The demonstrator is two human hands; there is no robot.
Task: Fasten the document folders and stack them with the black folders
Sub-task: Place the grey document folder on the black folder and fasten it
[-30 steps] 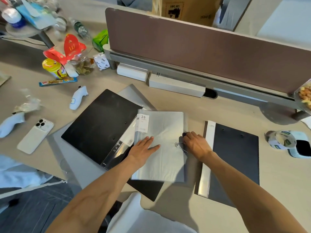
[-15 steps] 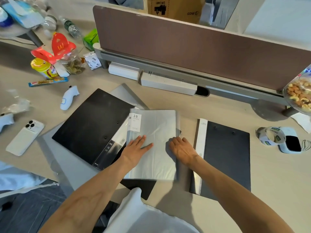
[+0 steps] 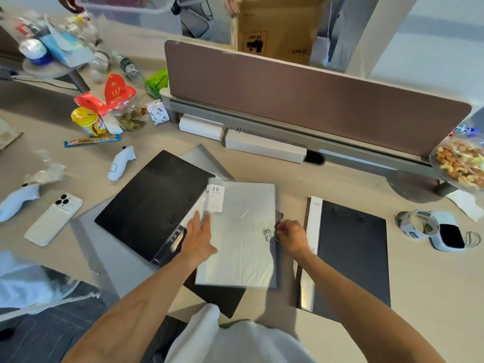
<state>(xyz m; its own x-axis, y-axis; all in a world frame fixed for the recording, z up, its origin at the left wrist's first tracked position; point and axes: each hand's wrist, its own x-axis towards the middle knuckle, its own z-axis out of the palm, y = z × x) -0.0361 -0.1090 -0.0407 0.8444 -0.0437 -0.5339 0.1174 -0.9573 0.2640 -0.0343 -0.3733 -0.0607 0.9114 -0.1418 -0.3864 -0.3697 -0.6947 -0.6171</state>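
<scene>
Bright, even daylight; soft shadows on the bench (image 3: 262,169) beneath both forearms (wide-angle bending at edges), motion blur far left of the partition (image 3: 301,100).

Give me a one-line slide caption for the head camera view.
Left hand steadies the grey document folder while the right hand works its string clasp, between two black folders on the desk.

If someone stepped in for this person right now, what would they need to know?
Left hand: open, flat on the grey folder's left edge, steadying it.
Right hand: pinching at the clasp on the folder's right edge.
The grey folder lies partly over a black folder; another black folder lies to the right.
Done: folder closed.
Left: finish the fastening, then stack it with the black folders.
</scene>
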